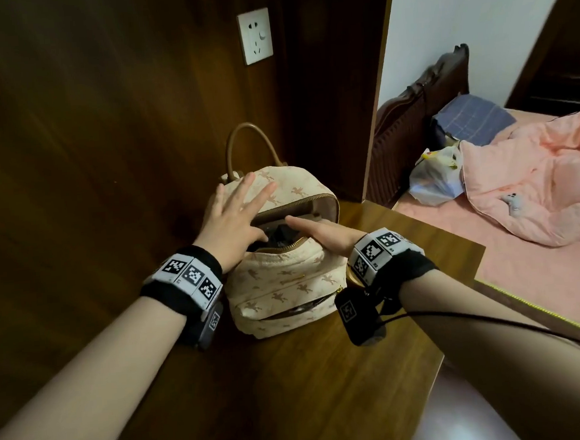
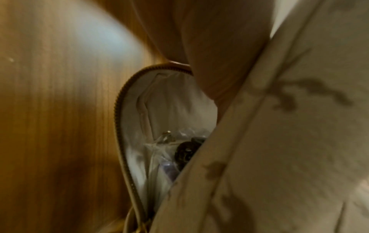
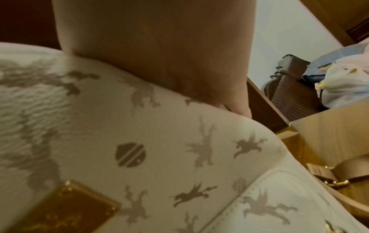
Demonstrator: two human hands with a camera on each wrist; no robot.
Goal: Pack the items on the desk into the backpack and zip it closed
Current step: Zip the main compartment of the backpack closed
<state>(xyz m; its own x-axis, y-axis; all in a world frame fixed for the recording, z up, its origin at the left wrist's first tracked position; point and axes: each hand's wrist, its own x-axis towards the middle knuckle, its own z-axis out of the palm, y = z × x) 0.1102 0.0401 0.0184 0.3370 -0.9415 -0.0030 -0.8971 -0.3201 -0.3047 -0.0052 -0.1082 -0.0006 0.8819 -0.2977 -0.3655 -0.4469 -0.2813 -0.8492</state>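
A white wall socket (image 1: 255,36) sits on the dark wood panel. Right of the tabletop (image 1: 292,374), a bed (image 1: 525,265) carries a pink quilt (image 1: 540,181), a blue checked pillow (image 1: 473,119) and a plastic bag (image 1: 433,179).

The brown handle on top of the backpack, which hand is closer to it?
Left. The left hand lies flat on the backpack top just below the brown handle; the right hand is farther, at the open zipper's near edge.
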